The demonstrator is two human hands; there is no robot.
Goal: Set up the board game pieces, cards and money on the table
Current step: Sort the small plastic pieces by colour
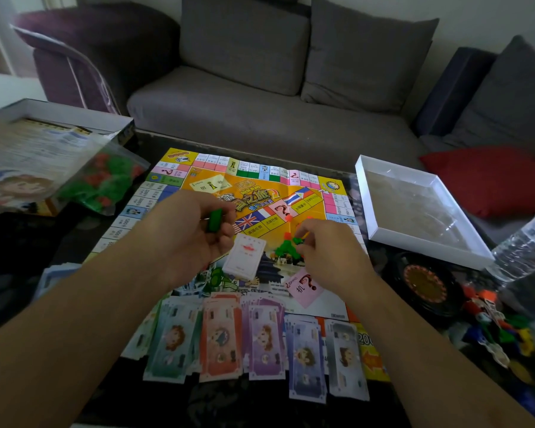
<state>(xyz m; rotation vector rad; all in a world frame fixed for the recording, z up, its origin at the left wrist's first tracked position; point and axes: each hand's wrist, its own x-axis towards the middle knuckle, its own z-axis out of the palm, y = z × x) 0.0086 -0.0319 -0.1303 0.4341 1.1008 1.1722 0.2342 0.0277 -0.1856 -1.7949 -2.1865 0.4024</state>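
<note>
A paper game board [198,174] lies flat on the dark table. My left hand [192,239] hovers over its middle, curled around a green plastic piece [214,220]. My right hand [328,251] pinches at a small pile of green and orange pieces [286,245] on the board. A white card deck [244,261] lies between my hands, and a pink question-mark card [305,287] rests near my right wrist. Several stacks of play money [220,338] in green, orange, purple and blue are fanned along the board's near edge.
An open box with printed sheets [28,149] and a bag of green and red pieces [102,183] sit at the left. A white box lid [414,239] lies at right, with a black roulette wheel [423,285], coloured pawns [491,322] and a plastic bottle [525,245]. A grey sofa stands behind.
</note>
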